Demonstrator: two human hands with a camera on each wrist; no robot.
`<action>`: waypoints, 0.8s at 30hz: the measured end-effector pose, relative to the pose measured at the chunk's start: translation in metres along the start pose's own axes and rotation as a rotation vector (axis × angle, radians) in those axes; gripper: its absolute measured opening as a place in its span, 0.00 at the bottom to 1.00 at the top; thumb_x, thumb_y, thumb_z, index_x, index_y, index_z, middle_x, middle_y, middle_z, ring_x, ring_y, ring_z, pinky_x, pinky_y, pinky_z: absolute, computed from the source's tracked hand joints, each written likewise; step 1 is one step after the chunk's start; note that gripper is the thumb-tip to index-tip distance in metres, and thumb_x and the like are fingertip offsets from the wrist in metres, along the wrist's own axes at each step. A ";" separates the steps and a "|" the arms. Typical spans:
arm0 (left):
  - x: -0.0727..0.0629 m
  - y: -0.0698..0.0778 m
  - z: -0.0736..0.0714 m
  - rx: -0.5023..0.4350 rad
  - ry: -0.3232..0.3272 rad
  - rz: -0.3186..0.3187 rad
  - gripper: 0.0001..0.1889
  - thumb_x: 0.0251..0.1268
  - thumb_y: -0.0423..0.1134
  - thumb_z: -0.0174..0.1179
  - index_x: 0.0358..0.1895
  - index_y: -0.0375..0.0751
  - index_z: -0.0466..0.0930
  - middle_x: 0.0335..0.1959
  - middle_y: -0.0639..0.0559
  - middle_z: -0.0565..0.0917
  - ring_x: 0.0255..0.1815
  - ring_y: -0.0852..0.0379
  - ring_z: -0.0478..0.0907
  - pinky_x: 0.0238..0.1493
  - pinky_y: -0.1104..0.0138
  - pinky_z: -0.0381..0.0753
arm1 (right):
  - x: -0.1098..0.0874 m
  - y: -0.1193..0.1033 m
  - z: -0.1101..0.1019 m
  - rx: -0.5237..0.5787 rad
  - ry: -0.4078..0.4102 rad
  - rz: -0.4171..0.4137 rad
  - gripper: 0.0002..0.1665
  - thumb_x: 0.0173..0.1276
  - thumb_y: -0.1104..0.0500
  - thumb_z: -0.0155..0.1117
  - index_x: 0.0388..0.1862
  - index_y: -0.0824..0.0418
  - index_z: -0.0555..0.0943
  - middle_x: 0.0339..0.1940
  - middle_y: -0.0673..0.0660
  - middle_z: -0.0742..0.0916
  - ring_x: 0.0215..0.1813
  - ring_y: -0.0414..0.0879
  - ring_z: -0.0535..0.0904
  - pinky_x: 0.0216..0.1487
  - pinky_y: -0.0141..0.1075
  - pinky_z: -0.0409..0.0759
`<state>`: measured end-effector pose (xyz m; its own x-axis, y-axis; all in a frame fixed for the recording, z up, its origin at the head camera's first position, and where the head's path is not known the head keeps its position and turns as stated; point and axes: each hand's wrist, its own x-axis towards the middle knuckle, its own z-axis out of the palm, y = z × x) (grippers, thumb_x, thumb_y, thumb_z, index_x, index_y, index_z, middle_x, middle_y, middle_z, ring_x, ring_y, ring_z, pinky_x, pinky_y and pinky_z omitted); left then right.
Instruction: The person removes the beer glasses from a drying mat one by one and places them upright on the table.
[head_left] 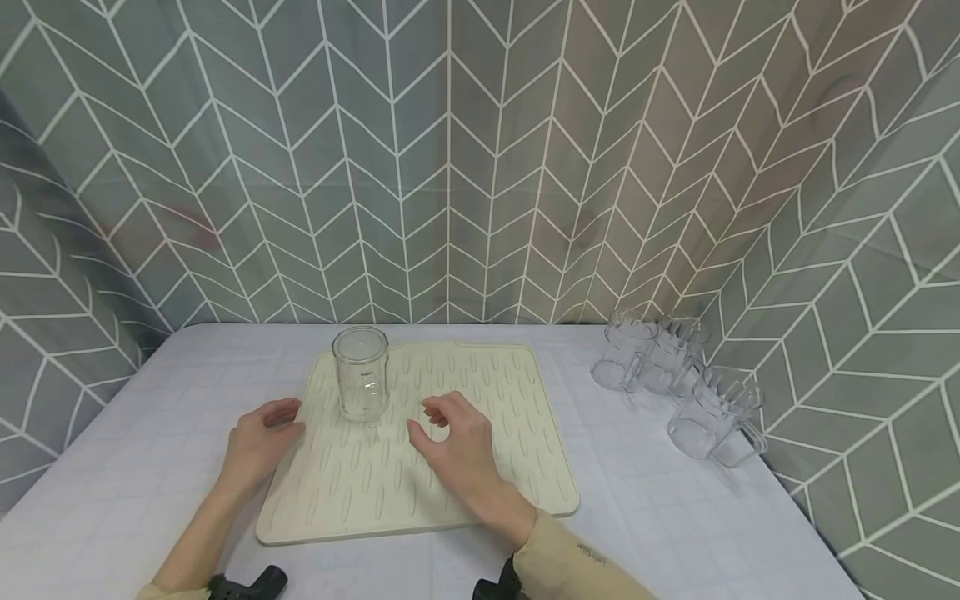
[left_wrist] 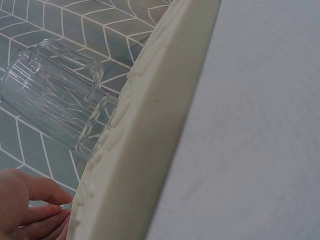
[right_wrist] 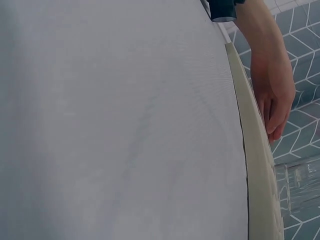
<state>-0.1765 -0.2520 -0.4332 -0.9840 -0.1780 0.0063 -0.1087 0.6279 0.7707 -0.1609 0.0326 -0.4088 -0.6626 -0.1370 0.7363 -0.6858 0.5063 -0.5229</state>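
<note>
On the back left of a cream ribbed mat (head_left: 360, 487) stands a clear mug (head_left: 362, 379), upright. The left wrist view shows this mug (left_wrist: 55, 95) with its handle. My left hand (head_left: 258, 437) is at the mat's left edge, left of the mug, fingers loosely bent and holding nothing. Both the left wrist view, with the left hand (left_wrist: 35, 210), and the right wrist view, with the same hand (right_wrist: 272, 90), show its fingertips close to the mat; contact is unclear. Over the middle of the mat, right of the mug, my right hand (head_left: 461, 442) has thumb and fingers apart, nothing between them.
Three more clear mugs stand at the table's right: one at the back (head_left: 624, 350), one beside it (head_left: 671, 354) and one nearer the front (head_left: 716, 414). A white cloth (head_left: 615, 508) covers the table. Patterned curtains (head_left: 480, 167) enclose the back and sides.
</note>
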 end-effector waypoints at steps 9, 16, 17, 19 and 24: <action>-0.001 0.001 0.000 0.006 -0.005 0.005 0.29 0.73 0.40 0.56 0.71 0.26 0.64 0.66 0.23 0.71 0.66 0.27 0.70 0.63 0.42 0.77 | 0.005 -0.008 0.015 0.005 -0.040 0.039 0.12 0.57 0.62 0.76 0.39 0.63 0.84 0.32 0.53 0.85 0.33 0.44 0.83 0.33 0.33 0.85; -0.001 0.001 -0.001 0.002 -0.005 0.009 0.29 0.73 0.40 0.55 0.71 0.25 0.63 0.66 0.23 0.70 0.66 0.26 0.70 0.63 0.42 0.77 | 0.008 -0.015 0.028 -0.024 -0.081 0.066 0.11 0.60 0.61 0.75 0.40 0.63 0.84 0.33 0.55 0.86 0.33 0.45 0.83 0.36 0.21 0.79; -0.001 0.001 -0.001 0.002 -0.005 0.011 0.29 0.73 0.40 0.55 0.71 0.25 0.63 0.66 0.23 0.70 0.66 0.26 0.70 0.63 0.41 0.77 | 0.008 -0.015 0.029 -0.030 -0.087 0.071 0.11 0.60 0.61 0.75 0.40 0.63 0.84 0.33 0.55 0.86 0.34 0.44 0.83 0.36 0.20 0.78; -0.001 0.001 -0.001 0.000 -0.004 0.012 0.29 0.73 0.40 0.55 0.71 0.25 0.63 0.66 0.23 0.70 0.66 0.26 0.69 0.63 0.41 0.77 | 0.008 -0.016 0.032 -0.042 -0.095 0.079 0.11 0.61 0.61 0.74 0.41 0.63 0.84 0.34 0.55 0.86 0.34 0.44 0.83 0.36 0.19 0.78; -0.001 0.001 -0.001 0.002 -0.006 0.013 0.29 0.73 0.40 0.56 0.70 0.26 0.64 0.66 0.23 0.70 0.66 0.26 0.70 0.64 0.41 0.77 | 0.010 -0.018 0.039 -0.068 -0.108 0.083 0.12 0.62 0.60 0.74 0.42 0.64 0.85 0.34 0.55 0.86 0.34 0.45 0.83 0.34 0.18 0.75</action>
<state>-0.1760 -0.2520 -0.4321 -0.9861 -0.1657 0.0124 -0.0964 0.6312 0.7696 -0.1666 -0.0114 -0.4086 -0.7470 -0.1815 0.6396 -0.6080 0.5758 -0.5467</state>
